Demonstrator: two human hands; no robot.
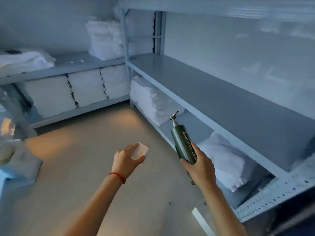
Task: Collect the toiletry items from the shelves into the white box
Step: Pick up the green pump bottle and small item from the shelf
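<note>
My right hand (200,165) grips a tall dark green pump bottle (183,142) by its lower half, tilted with its silver pump pointing up and away toward the shelving. My left hand (127,158) holds a small white packet (140,151) between fingers and thumb, out over the floor. A red string sits on the left wrist. Both hands hover in front of the grey metal shelf unit (213,92) on the right. The white box is not clearly in view.
Folded white towels (153,101) and a grey pillow (226,160) lie on the low shelf at right. Stacks of white linen (85,89) fill the shelves at the back left. White bundles (22,160) sit at the left edge. Beige floor (85,167) lies between.
</note>
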